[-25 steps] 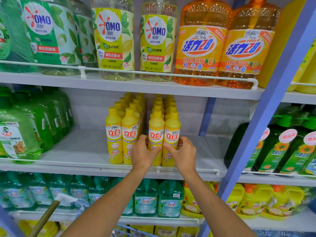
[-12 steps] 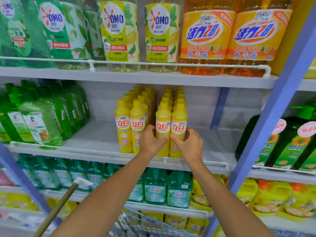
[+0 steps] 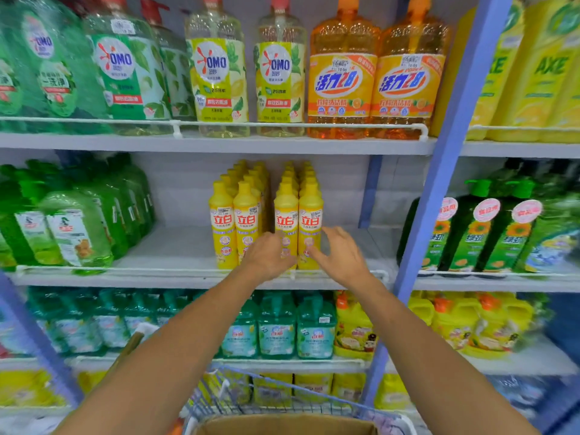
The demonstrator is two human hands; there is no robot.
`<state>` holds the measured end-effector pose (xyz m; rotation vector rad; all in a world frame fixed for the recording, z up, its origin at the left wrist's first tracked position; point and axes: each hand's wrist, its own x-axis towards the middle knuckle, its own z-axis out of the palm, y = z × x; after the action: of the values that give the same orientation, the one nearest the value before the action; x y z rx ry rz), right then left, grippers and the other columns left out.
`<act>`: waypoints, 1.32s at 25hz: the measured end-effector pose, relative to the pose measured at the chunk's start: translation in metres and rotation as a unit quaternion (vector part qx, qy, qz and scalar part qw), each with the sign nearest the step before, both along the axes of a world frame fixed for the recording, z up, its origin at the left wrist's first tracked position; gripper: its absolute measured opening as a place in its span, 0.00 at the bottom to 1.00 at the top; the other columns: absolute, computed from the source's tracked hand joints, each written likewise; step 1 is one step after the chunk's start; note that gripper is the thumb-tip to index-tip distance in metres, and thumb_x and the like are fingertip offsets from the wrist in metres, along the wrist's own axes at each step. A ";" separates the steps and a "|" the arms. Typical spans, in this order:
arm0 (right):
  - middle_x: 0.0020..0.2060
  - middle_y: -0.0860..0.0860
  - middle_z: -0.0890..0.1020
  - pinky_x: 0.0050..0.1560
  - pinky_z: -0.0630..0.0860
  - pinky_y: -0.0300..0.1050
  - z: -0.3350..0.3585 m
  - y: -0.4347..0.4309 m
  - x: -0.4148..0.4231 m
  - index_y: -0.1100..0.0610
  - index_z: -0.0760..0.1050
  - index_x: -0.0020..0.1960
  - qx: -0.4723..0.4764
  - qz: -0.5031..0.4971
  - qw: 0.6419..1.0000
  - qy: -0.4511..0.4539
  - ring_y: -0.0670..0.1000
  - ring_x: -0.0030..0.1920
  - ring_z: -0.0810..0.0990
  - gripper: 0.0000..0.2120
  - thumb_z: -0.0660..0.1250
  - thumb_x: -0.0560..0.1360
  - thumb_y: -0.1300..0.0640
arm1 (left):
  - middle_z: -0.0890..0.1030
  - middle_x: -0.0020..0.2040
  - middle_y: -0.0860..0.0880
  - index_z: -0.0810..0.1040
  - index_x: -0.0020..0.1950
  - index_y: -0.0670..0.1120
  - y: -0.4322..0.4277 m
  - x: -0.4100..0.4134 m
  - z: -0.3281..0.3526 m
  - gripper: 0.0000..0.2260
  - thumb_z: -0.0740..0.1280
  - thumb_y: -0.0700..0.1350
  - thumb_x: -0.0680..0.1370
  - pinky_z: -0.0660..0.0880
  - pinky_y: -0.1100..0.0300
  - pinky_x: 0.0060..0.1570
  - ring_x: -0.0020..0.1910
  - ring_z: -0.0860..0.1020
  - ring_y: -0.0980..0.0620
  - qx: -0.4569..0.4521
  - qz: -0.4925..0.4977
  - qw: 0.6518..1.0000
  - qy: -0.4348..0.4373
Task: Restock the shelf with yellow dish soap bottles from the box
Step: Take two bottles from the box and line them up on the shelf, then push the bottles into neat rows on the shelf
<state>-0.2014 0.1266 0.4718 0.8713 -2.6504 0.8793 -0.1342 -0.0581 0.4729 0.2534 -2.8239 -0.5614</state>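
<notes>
The yellow dish soap bottles stood up straight on the middle shelf, caps up, in four rows that ran from the front to the back wall. Both hands were held out in front of the two rows on the right, low down by the labels. The right hand was let go, with its fingers spread wide and nothing in it, and its thumb was just beside the front bottle on the far right. The left hand covered the bottom of the bottle next to it. Its fingers were blurry, so I could not tell if it was gripping the bottle or only touching it. A thin white rail ran along the front edge of the shelf, just under the hands. There was bare shelf on both sides of the yellow rows, and green bottles stood well off to the left. The box was far below the hands, close to the person's body, inside a wire cart. It sat between the two arms, so neither hand looked closer to it. Only its top edge showed, so what was inside could not be seen. To get more bottles, I think both hands would have to pull back and go down to it.
</notes>
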 end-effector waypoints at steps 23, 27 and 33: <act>0.75 0.58 0.67 0.70 0.70 0.59 -0.152 -0.003 0.214 0.58 0.61 0.78 0.357 0.099 0.926 -0.071 0.61 0.74 0.65 0.37 0.63 0.78 0.36 | 0.73 0.68 0.41 0.66 0.75 0.44 -0.004 0.235 -0.172 0.34 0.65 0.64 0.77 0.73 0.44 0.64 0.68 0.72 0.38 -0.145 -0.086 0.962 -0.213; 0.73 0.58 0.70 0.68 0.72 0.56 -0.223 0.016 0.218 0.58 0.66 0.76 0.358 0.104 0.916 -0.148 0.61 0.73 0.68 0.36 0.67 0.76 0.37 | 0.74 0.68 0.41 0.71 0.70 0.46 0.006 0.239 -0.244 0.31 0.66 0.66 0.75 0.72 0.45 0.66 0.69 0.72 0.39 -0.120 -0.083 0.946 -0.291; 0.67 0.60 0.73 0.63 0.74 0.56 -0.324 0.066 0.200 0.60 0.72 0.68 0.378 0.091 0.885 -0.257 0.64 0.69 0.71 0.32 0.65 0.77 0.36 | 0.74 0.70 0.41 0.72 0.71 0.47 0.028 0.225 -0.334 0.31 0.65 0.66 0.76 0.73 0.45 0.65 0.69 0.73 0.39 -0.073 -0.073 0.908 -0.405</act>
<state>-0.0019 0.1931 0.1479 1.1858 -3.5035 0.0376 0.0903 -0.0301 0.1390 0.2988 -3.6992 -0.3059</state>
